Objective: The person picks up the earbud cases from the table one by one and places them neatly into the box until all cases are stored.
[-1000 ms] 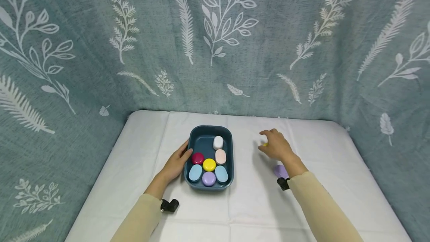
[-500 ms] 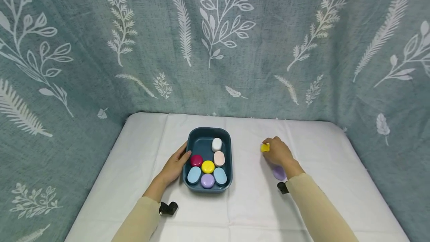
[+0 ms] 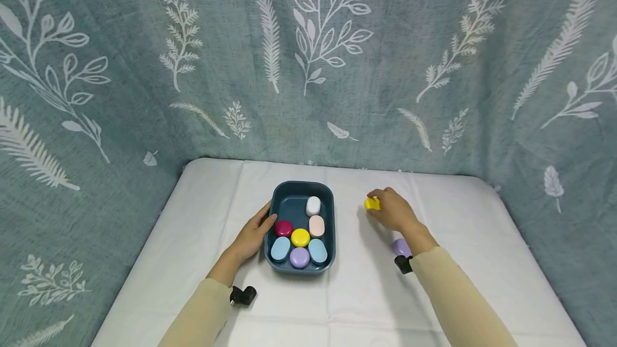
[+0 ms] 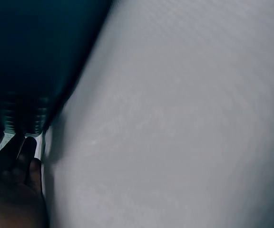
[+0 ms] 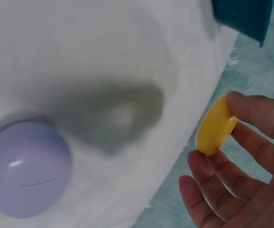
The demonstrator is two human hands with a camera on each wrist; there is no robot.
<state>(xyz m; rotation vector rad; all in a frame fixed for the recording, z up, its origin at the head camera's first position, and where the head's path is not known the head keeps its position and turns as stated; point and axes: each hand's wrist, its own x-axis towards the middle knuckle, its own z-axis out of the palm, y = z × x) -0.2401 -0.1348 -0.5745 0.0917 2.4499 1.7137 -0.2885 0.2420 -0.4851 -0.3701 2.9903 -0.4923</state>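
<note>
A yellow round soap-like piece (image 3: 373, 203) is pinched between the thumb and fingers of my right hand (image 3: 393, 210), raised above the white cloth right of the tray. In the right wrist view the yellow piece (image 5: 216, 126) is tilted, its glossy side showing. My left hand (image 3: 249, 237) holds the left wall of the dark blue tray (image 3: 291, 209), thumb over the rim. Red (image 3: 284, 228), yellow (image 3: 300, 238), lilac (image 3: 299, 257), pink (image 3: 316, 226), white (image 3: 313, 206) and two light blue pieces (image 3: 280, 249) lie inside. Much of the left fingers is dark in its wrist view.
A lilac round piece (image 3: 401, 247) lies on the white cloth (image 3: 356, 293) below my right hand, partly covered by the wrist camera (image 3: 403, 264). Behind the table hangs a blue-green leaf-patterned curtain (image 3: 270, 122). The tray's upper left part shows bare floor.
My right hand has closed its fingers on the yellow piece, lifted it and moved left toward the tray. The left hand and tray have kept their place.
</note>
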